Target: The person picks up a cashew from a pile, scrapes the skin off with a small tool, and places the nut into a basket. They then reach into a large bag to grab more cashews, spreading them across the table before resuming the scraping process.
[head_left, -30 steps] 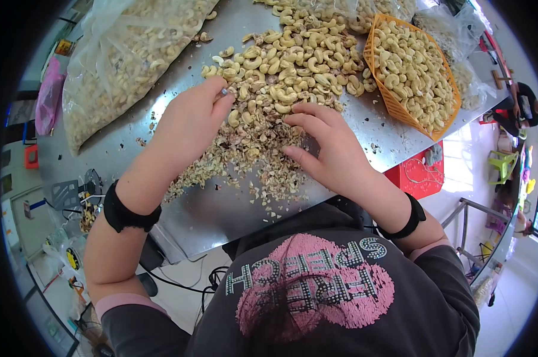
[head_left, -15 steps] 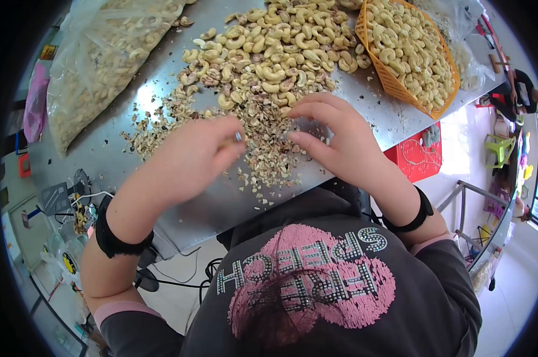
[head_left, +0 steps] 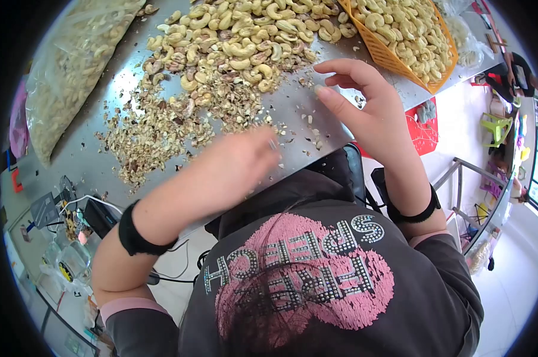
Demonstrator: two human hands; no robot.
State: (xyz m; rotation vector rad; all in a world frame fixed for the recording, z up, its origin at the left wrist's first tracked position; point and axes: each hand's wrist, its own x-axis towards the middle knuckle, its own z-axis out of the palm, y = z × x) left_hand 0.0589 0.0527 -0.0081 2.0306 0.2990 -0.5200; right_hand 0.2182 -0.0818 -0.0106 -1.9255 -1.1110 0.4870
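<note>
Left hand (head_left: pixel 239 160): blurring near crumbs (head_left: pixel 156 134); can't tell grip
Right hand (head_left: pixel 370 104): hovering over counter (head_left: pixel 292 110), fingers parting
Cashews (head_left: pixel 239 30): lying beyond crumbs

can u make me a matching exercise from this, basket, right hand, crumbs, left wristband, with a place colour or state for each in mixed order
Things
1. basket
2. right hand
3. crumbs
4. left wristband

Places, colours, states
A. loose on the metal table
B. black
C. orange, holding nuts
D. held open

Pairs: 1-C, 2-D, 3-A, 4-B
</note>
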